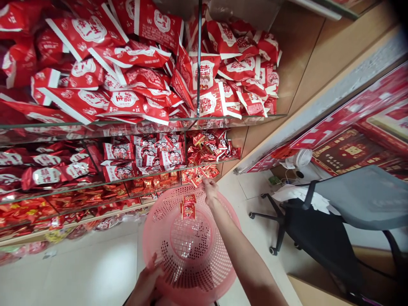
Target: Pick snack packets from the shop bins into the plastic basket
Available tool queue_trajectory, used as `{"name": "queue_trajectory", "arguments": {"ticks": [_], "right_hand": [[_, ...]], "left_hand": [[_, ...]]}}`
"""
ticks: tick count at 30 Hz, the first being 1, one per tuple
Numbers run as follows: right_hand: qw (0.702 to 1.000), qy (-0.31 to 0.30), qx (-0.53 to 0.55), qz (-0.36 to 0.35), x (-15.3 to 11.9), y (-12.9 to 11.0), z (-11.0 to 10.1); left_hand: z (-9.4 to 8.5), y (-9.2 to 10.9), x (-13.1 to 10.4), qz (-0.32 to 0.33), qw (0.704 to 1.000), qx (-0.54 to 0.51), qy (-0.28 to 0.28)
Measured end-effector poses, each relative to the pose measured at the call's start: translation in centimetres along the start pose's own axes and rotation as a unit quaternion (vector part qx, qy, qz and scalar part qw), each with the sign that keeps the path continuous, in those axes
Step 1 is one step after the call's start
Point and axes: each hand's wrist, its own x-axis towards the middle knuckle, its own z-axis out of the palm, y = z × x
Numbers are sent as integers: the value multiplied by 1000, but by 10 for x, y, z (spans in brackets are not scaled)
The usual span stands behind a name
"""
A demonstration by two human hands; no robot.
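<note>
My left hand [149, 278] is closed on the near left rim of a round pink plastic basket [159, 238] with a perforated wall. Inside the basket, towards its far side, lie a few small red candy packets [188, 210]. Stretched across the basket's far right side, my right hand [210, 190] is at the front of a low shelf compartment of small red-wrapped candies [208, 171]. Its fingers are curled together at those wrappers; what is between them is too small to make out.
Glass-divided shelves hold large red-and-white packets [124, 100] above and smaller dark red ones [47, 174] below. A wooden side panel [298, 55] bounds the shelves. On the right stand a wheeled office chair [321, 233] and a small white fan [302, 158].
</note>
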Motion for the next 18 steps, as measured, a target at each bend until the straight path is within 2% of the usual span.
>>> {"name": "queue_trajectory", "arguments": {"ticks": [3, 9, 13, 18], "right_hand": [[998, -8, 30, 57, -26, 23, -23], [986, -11, -3, 167, -67, 84, -56], [980, -14, -9, 198, -71, 105, -57], [982, -16, -15, 189, -60, 116, -45]], "left_hand": [[0, 1, 0, 0, 1000, 23, 5], [7, 5, -9, 5, 999, 32, 12], [7, 5, -10, 2, 999, 38, 9], [5, 5, -10, -6, 999, 38, 21]]}}
